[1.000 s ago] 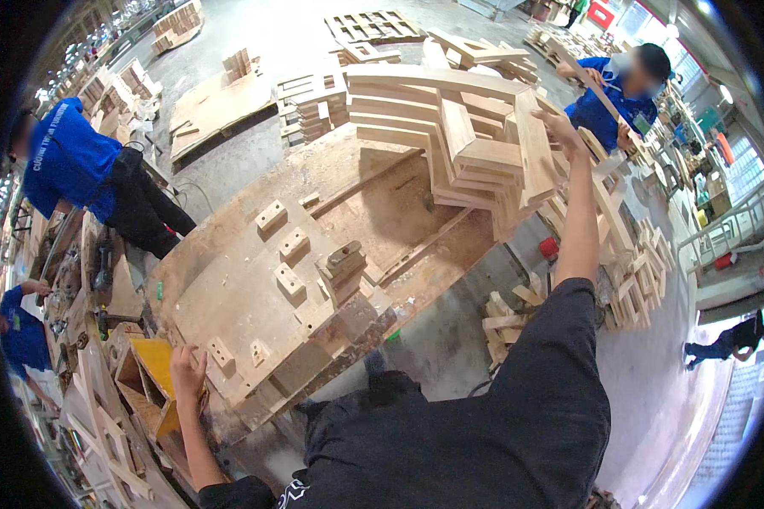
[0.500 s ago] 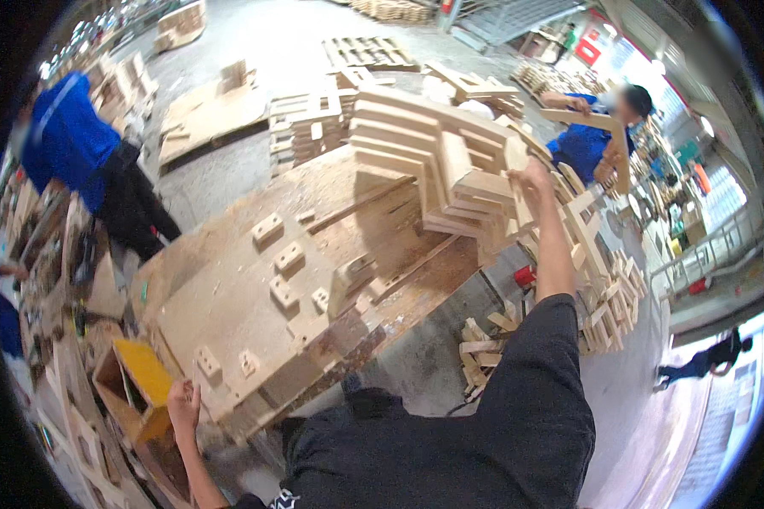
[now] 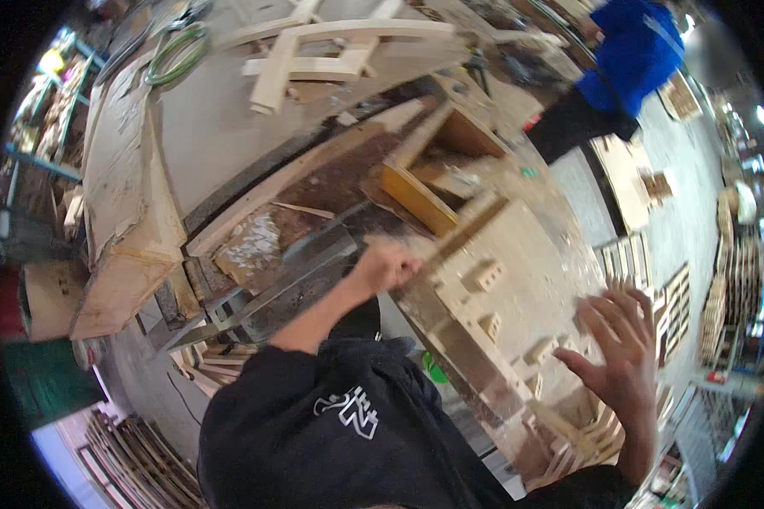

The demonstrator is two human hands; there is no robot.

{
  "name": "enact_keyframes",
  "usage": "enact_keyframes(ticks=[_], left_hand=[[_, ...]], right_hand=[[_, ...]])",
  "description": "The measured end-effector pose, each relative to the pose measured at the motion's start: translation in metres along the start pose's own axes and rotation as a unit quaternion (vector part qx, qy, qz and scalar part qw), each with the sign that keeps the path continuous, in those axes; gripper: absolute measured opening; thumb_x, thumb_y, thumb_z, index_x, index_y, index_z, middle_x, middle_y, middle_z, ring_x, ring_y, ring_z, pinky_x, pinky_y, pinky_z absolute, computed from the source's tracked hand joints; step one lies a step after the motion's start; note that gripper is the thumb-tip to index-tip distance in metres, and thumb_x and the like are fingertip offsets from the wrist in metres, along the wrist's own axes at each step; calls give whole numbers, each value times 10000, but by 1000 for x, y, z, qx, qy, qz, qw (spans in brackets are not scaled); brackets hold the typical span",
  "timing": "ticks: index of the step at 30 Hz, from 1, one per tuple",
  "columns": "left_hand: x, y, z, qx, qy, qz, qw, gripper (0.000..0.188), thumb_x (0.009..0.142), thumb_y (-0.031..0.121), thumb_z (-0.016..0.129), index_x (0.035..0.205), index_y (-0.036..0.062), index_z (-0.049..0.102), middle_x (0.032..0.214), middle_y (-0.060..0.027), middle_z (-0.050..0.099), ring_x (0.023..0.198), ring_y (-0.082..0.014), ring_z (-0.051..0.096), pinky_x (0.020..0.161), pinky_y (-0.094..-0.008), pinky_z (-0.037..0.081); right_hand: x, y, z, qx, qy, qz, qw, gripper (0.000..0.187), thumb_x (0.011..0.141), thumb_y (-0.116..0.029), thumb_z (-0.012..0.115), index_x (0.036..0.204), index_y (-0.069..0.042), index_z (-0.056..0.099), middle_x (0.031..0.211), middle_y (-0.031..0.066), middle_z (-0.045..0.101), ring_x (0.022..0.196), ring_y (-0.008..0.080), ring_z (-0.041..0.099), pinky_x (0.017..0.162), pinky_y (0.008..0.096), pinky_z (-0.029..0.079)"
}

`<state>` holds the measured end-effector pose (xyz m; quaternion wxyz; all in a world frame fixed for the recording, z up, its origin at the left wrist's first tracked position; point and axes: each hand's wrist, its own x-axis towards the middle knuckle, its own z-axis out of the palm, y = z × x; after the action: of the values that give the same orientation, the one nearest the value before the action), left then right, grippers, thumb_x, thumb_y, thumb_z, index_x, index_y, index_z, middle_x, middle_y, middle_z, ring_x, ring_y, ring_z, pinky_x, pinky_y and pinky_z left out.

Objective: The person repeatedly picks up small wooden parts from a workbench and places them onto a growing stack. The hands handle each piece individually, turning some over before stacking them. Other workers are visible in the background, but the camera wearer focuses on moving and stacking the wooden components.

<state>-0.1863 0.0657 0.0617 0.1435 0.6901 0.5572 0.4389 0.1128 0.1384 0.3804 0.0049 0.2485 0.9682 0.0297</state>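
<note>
My left hand (image 3: 385, 266), slightly blurred, is closed at the near left corner of the workbench. Its fingers are around the near end of a wooden strip (image 3: 471, 223), which slants away over the board's left edge, beside a yellow-sided wooden box (image 3: 420, 200). Over the right part of the bench my right hand (image 3: 615, 352) is raised with its fingers spread, holding nothing. Between the hands lies a jig board (image 3: 530, 254). Small drilled wooden blocks (image 3: 487, 276) are fixed on it, some near my right fingers.
Curved wooden frame pieces (image 3: 348, 51) and a coiled green hose (image 3: 175, 55) lie on a surface at the far left. A person in blue (image 3: 632, 55) stands beyond the bench. Pallets and stacked wood (image 3: 721, 276) stand at the right.
The view has swung left. My right hand has let go of the stacked wooden frame parts and now hangs open over the bench. My left hand has closed on a wooden strip.
</note>
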Motion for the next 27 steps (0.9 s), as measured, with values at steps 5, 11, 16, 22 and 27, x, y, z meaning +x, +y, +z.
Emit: enact_keyframes(ticks=[5,11,16,22,27], left_hand=[[-50,-22,-20,-55,99,-109,988,240,780,129,748,661,77,546,627,-89,531,570,-288,548,516,-386,436],[-68,-78,-95,-1,168,-192,967,251,791,86,748,642,43,551,624,-102,557,564,-258,565,500,-350,428],[-63,-105,-137,28,268,-236,934,305,784,71,757,634,43,494,618,-99,543,546,-272,536,496,-364,410],[-27,-109,-147,-14,293,-196,936,299,801,37,735,631,33,489,648,-97,586,558,-255,567,514,-343,448],[52,-82,-158,18,352,-62,934,147,799,56,739,869,36,612,911,-122,660,847,-272,636,740,-331,509]], right_hand=[[251,-12,73,25,42,-172,984,568,790,-405,724,1235,-81,586,1105,126,615,1090,304,557,994,498,379],[557,-96,167,-145,153,-384,899,702,832,-134,644,1461,-212,341,1544,109,292,1424,211,300,1105,485,314],[651,-142,189,-193,-49,-464,863,367,871,-119,581,1230,-174,532,1263,89,552,1274,224,496,1131,479,326],[650,-79,86,-145,183,-489,840,337,822,-161,618,1155,-132,577,1074,115,573,1091,272,567,898,449,480],[555,42,-74,-265,409,-139,862,935,671,-543,782,1407,-117,393,1256,224,519,1205,395,484,1037,544,355]])
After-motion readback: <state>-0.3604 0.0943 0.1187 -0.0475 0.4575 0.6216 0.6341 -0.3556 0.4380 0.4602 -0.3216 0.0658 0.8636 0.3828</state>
